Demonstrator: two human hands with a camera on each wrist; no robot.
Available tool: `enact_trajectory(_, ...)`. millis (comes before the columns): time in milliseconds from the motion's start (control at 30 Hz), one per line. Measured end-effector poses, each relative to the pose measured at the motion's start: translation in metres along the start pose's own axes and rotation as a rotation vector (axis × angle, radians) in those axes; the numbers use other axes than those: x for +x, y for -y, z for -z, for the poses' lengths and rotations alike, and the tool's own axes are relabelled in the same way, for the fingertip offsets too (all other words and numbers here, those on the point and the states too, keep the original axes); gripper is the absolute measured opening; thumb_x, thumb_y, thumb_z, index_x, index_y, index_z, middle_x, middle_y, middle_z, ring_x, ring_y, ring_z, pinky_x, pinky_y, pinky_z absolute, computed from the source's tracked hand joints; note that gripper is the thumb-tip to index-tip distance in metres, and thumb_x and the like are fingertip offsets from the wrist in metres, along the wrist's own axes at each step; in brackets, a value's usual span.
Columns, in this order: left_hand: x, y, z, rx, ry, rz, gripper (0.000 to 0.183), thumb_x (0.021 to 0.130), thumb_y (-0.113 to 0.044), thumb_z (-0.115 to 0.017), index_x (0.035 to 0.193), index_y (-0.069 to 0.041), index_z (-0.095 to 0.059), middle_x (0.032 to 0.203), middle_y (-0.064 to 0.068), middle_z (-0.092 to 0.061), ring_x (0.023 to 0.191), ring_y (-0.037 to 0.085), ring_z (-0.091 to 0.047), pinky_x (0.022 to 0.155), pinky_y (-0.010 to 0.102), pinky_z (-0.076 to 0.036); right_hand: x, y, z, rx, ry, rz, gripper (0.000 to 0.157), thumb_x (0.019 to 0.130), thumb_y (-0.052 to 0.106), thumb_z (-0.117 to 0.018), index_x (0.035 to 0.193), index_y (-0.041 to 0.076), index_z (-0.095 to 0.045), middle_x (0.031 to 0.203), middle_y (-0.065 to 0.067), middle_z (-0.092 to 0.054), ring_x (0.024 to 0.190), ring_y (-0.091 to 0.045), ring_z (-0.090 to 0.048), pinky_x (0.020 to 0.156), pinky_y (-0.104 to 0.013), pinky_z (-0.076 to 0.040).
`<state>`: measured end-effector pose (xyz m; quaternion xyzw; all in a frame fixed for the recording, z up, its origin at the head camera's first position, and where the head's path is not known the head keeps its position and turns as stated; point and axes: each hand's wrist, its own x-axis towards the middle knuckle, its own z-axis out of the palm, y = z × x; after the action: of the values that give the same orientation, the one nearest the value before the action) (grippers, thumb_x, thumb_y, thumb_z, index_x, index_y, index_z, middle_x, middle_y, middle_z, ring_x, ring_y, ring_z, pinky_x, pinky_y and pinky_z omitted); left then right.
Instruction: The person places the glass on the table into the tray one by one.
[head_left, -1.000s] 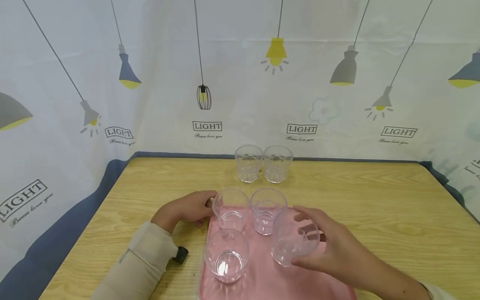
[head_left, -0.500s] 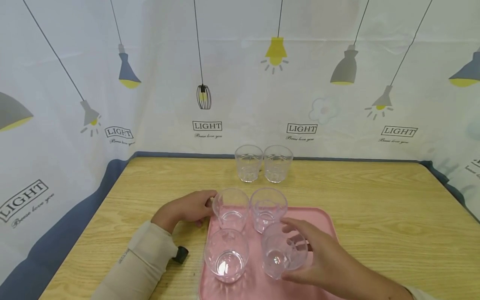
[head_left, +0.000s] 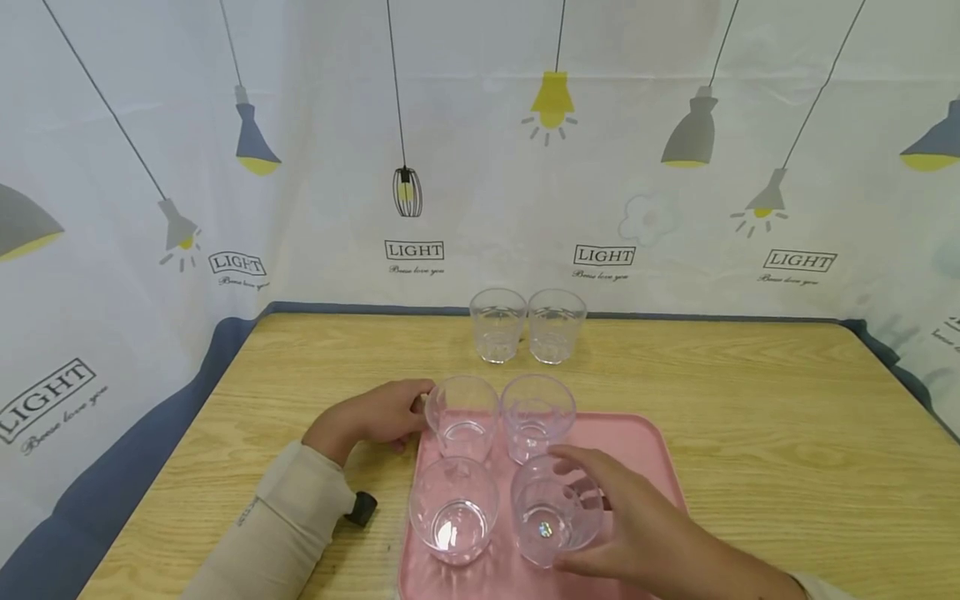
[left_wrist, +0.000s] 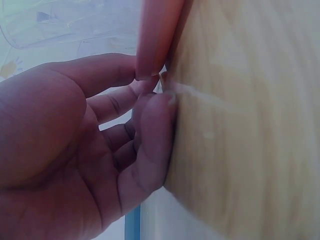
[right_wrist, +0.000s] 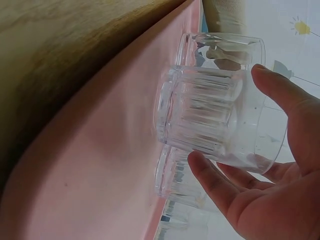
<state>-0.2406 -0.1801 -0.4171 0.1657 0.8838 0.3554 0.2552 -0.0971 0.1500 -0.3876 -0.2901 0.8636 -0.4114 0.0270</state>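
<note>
My right hand (head_left: 632, 527) holds a clear plastic cup (head_left: 546, 500), thumb on the near side and fingers on the far side. In the right wrist view this cup (right_wrist: 210, 112) is upright, its ribbed base right at the pink tray (right_wrist: 107, 130). Three more clear cups stand on the tray (head_left: 622, 433): one at front left (head_left: 453, 512), one at back left (head_left: 461, 421) and one at back right (head_left: 537, 417). At the tray's left edge my left hand (head_left: 386, 412) pinches the rim with thumb and fingers; the left wrist view shows the tray edge (left_wrist: 157, 37) at the thumb tip.
Two clear cups, left (head_left: 497, 327) and right (head_left: 556, 327), stand side by side on the wooden table (head_left: 765, 400) behind the tray. A curtain printed with lamps (head_left: 495, 167) hangs along the table's back edge. A black piece (head_left: 362, 509) sits at my left cuff.
My right hand has brought its cup left and nearer to me, beside the front left cup, and the cup has gone from tilted to upright. My left hand stays at the tray edge.
</note>
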Motion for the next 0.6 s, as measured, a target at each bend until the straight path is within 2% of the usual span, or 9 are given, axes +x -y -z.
enact_trajectory(400, 0.0009, 0.0014, 0.0001, -0.017, -0.001, -0.010, 0.012, 0.099, -0.014, -0.058, 0.110, -0.016, -0.058, 0.077, 0.004, -0.053, 0.055, 0.016, -0.054, 0.055, 0.029, -0.052, 0.0026, -0.0036, -0.0068, -0.029, 0.011, 0.020, 0.096, 0.069, 0.038, -0.091, 0.148, 0.018, -0.040, 0.128, -0.006, -0.061, 0.104, -0.020, -0.066, 0.088, -0.033, -0.057)
enact_trajectory(600, 0.0012, 0.0019, 0.0004, -0.004, 0.002, -0.013, 0.010, 0.099, -0.014, -0.058, 0.109, -0.016, -0.058, 0.075, 0.003, -0.052, 0.055, 0.016, -0.055, 0.054, 0.029, -0.052, 0.0042, -0.0036, -0.0098, -0.031, 0.005, 0.049, 0.094, 0.070, 0.034, -0.091, 0.147, 0.016, -0.041, 0.126, -0.006, -0.061, 0.101, -0.018, -0.066, 0.086, -0.031, -0.057)
